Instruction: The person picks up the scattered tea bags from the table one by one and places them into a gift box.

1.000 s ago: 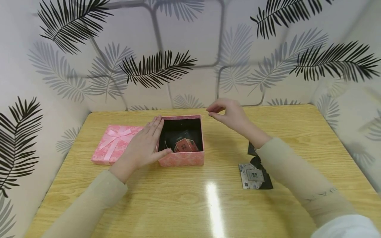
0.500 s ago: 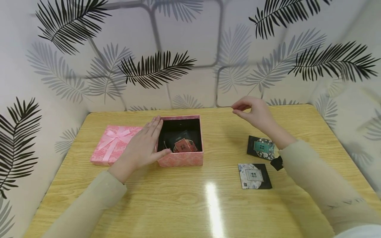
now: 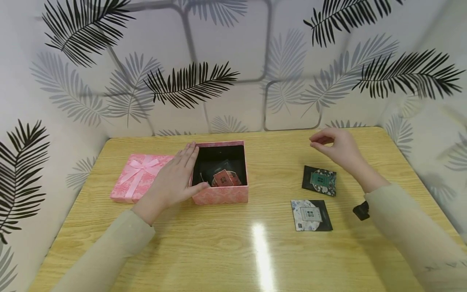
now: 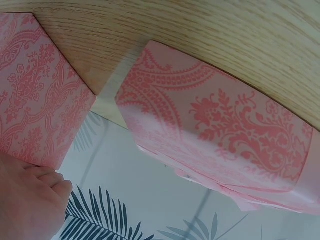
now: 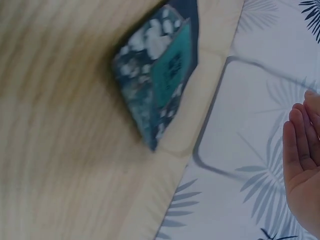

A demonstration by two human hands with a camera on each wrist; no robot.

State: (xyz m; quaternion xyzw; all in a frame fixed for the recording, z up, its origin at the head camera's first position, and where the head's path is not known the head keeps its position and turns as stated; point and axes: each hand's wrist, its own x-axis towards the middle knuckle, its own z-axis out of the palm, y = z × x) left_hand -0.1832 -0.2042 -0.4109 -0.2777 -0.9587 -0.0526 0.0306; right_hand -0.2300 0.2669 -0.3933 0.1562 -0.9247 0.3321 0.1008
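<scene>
My left hand [image 3: 171, 184] lies along the left side of a pink patterned box [image 3: 220, 196], fingers straight at the rim and thumb by the front corner. Inside the dark box sits a packet [image 3: 224, 178] with a red label. My right hand [image 3: 335, 148] is raised over the table's back right, its thumb near loosely curved fingers and nothing visible between them. Below it lies a small dark floral packet [image 3: 319, 180] with a green label; the right wrist view shows this packet [image 5: 150, 65] blurred. Nearer the front lies a white-and-black floral packet [image 3: 311, 215].
The box's pink lid [image 3: 124, 184], topped with a ribbon bow, lies left of the box, partly behind my left hand. A patterned wall covering [image 3: 233, 109] rises at the wooden table's [image 3: 204, 251] back edge. Below the right sleeve shows a dark piece [image 3: 361, 211].
My right hand has moved right, away from the box, uncovering the green-labelled packet. The left hand, box, lid and packets have stayed in place.
</scene>
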